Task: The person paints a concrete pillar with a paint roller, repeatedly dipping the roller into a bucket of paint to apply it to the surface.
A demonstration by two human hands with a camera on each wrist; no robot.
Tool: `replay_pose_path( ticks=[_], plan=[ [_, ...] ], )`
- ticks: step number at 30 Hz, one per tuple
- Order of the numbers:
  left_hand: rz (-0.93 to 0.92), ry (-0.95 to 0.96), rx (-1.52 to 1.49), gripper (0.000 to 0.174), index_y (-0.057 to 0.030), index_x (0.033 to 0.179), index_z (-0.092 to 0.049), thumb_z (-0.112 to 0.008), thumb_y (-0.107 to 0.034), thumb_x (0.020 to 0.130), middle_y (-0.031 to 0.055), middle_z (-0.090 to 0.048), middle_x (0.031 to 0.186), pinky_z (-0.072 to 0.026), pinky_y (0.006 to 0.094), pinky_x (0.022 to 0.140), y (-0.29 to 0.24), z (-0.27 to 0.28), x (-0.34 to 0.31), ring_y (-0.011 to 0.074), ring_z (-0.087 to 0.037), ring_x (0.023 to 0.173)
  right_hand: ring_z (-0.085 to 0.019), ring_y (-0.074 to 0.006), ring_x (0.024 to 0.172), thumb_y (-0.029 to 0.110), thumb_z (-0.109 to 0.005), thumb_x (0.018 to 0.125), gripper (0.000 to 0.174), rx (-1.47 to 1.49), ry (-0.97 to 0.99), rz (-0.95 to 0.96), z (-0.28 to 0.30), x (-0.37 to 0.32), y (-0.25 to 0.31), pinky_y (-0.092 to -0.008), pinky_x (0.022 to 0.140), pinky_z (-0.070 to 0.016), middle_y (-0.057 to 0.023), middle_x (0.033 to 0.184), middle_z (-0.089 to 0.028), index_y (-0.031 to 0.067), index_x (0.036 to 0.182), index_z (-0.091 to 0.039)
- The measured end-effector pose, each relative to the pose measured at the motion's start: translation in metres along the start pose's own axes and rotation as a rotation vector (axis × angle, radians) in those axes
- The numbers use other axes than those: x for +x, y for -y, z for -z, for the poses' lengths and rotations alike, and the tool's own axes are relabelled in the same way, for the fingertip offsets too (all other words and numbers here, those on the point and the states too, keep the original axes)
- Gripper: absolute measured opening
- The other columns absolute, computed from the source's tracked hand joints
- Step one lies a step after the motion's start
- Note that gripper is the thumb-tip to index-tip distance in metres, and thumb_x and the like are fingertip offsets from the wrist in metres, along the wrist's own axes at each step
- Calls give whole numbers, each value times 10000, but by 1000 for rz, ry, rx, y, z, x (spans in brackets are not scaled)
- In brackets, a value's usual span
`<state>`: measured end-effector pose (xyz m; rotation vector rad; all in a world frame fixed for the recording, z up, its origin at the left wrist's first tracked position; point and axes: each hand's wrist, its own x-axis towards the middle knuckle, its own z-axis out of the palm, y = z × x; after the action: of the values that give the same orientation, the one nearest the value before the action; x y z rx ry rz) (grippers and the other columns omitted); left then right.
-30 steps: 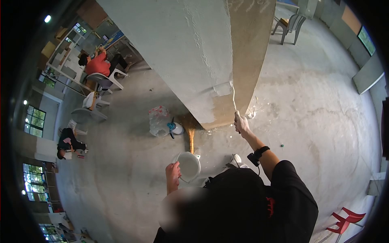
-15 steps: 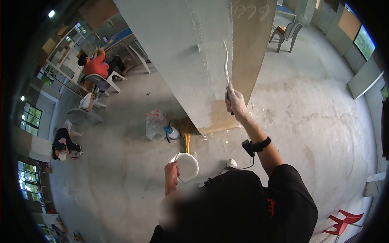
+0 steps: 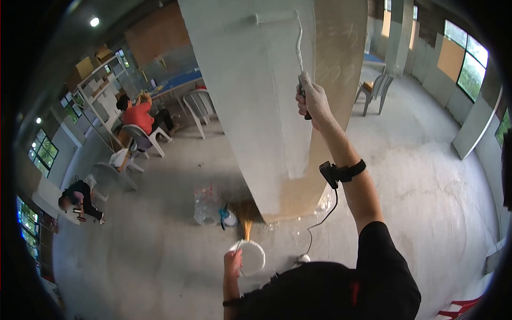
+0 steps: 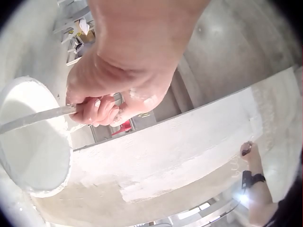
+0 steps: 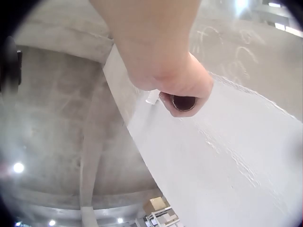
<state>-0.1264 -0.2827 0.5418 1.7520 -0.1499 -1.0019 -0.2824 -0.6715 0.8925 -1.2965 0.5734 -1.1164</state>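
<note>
My right hand (image 3: 316,101) grips the dark handle of a paint roller (image 3: 276,18), its white sleeve against the upper part of a concrete pillar (image 3: 250,90). White paint covers most of that pillar face, with bare tan concrete low down. In the right wrist view the handle's round end (image 5: 183,103) shows below my curled fingers. My left hand (image 3: 232,263) holds a white bucket (image 3: 255,258) by its handle, low in front of me. White paint (image 4: 35,142) fills the inside of the bucket in the left wrist view.
By the pillar's foot are a broom (image 3: 246,224), a blue-topped spray bottle (image 3: 228,217) and a clear plastic bag (image 3: 205,205). A person in red (image 3: 140,118) sits at a table on the left; another person (image 3: 80,198) bends lower down. A grey chair (image 3: 374,92) stands behind right.
My right hand has raised the roller up the pillar face, leaving fresh white paint near its edge. The head view has tilted upward, and my left hand still holds the bucket.
</note>
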Motion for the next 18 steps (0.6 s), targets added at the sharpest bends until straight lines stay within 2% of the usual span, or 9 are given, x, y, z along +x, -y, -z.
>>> replay_pose_path(
  ticks=[2, 4, 7, 8, 13, 15, 18],
  plan=[
    [-43, 0, -2, 263, -130, 648, -439, -619, -172, 836, -52, -382, 513, -263, 241, 348, 7, -2, 2, 64, -318, 382, -296, -39, 426, 525, -456, 933, 457, 4, 35, 46, -5, 15, 23, -206, 378, -259, 59, 566, -360, 115, 731, -435],
    [1, -6, 4, 237, -116, 663, -465, -624, -164, 832, -48, -386, 517, -277, 247, 351, 2, -3, -1, 72, -329, 387, -304, -42, 426, 541, -467, 925, 465, 7, 57, 74, -8, 22, 37, -206, 379, -268, 55, 570, -371, 117, 735, -441],
    [-39, -2, 13, 213, -101, 677, -487, -625, -156, 829, -39, -398, 523, -292, 251, 355, 8, 0, 4, 77, -346, 392, -312, -48, 425, 536, -471, 926, 454, 9, 49, 96, -11, 22, 22, -213, 377, -277, 56, 567, -377, 120, 745, -453],
    [-19, -45, 67, 199, -96, 686, -500, -623, -156, 830, -34, -408, 527, -299, 249, 360, 5, -2, 3, 80, -360, 397, -315, -50, 424, 533, -474, 926, 449, 33, 54, 62, -9, 19, 10, -216, 377, -279, 57, 564, -378, 122, 747, -458],
    [-22, -23, 20, 197, -98, 686, -505, -631, -163, 823, -33, -412, 525, -300, 252, 358, 14, 4, 10, 82, -360, 391, -325, -52, 418, 532, -483, 922, 446, 43, 9, -55, 7, -4, -66, -218, 377, -283, 59, 546, -376, 120, 751, -468],
    [-18, -27, 18, 201, -101, 683, -503, -633, -167, 821, -35, -412, 525, -300, 254, 357, 18, 7, 12, 82, -359, 388, -336, -58, 421, 537, -465, 926, 489, 26, -5, -104, 13, -23, -93, -230, 374, -280, 50, 550, -381, 119, 674, -442],
    [0, -36, 17, 205, -108, 677, -501, -633, -171, 819, -41, -415, 525, -310, 254, 358, 24, 13, 19, 81, -362, 384, -329, -61, 413, 539, -464, 925, 492, -11, -35, -146, 22, -50, -137, -229, 371, -278, 52, 539, -371, 118, 671, -438]
  ],
)
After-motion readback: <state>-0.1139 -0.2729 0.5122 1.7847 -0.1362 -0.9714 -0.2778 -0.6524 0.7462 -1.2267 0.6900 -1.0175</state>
